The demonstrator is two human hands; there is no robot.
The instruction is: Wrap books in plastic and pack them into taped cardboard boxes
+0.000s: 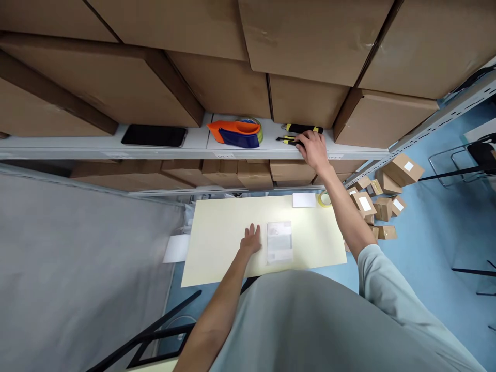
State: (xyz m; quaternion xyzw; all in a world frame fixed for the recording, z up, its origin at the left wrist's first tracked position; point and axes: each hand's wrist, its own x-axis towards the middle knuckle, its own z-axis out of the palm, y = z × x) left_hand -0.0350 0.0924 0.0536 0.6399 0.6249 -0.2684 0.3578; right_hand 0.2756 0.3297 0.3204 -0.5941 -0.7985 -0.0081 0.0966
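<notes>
My right hand reaches up to the shelf, thumb and fingers closed on the handle end of a small yellow-and-black utility knife. Just behind it lies a larger yellow-and-black utility knife, partly covered by my fingers. Over the cream tabletop my left hand is open, its fingers apart and holding nothing. To its right, a flat packet in pale, clear-looking wrapping lies on the tabletop; its print is too blurred to read.
On the shelf are an orange-and-blue tape dispenser and a black phone. Cardboard boxes stack behind them. A white paper stack and tape roll sit at the tabletop's back edge. Small cartons cover floor at right.
</notes>
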